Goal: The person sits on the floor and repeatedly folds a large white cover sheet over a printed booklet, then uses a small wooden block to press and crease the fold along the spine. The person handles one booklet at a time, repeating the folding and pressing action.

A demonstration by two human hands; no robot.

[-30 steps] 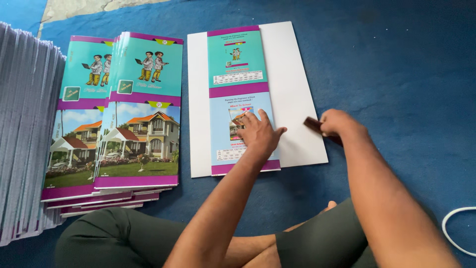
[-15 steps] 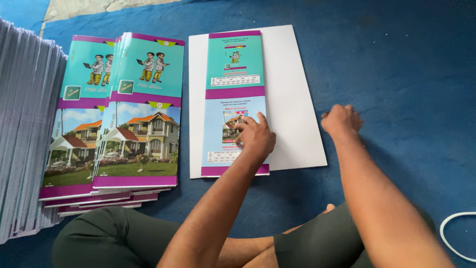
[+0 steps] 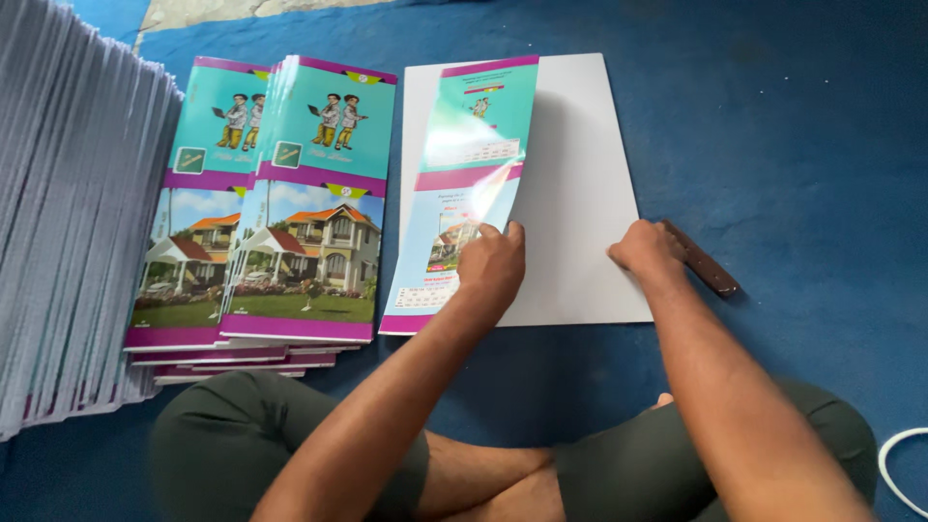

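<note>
— What was the left hand [image 3: 491, 263] doing?

— Its grip was closed on the right edge of a glossy printed cover sheet [image 3: 464, 184], teal and light blue with purple bands. The sheet's right side was lifted and curled, catching glare, while its left side lay on the white sheet [image 3: 580, 174] spread on the blue floor mat [image 3: 793, 116].

— And the right hand [image 3: 643, 253]?

— It rested knuckles-down on the white sheet near the lower right edge, fingers curled shut around a dark brown tool [image 3: 704, 263] whose end stuck out over the mat. How firmly it held, I couldn't tell.

— Where was the rest of the stock?

— Just left of the white sheet lay two overlapping stacks of finished covers [image 3: 309, 222], each showing cartoon children above a house picture. Further left stood a tall fanned pile of white pages [image 3: 68, 222]. The person sat cross-legged in dark green trousers [image 3: 222, 435], and a loop of white cord [image 3: 899, 464] showed at the lower right corner.
</note>
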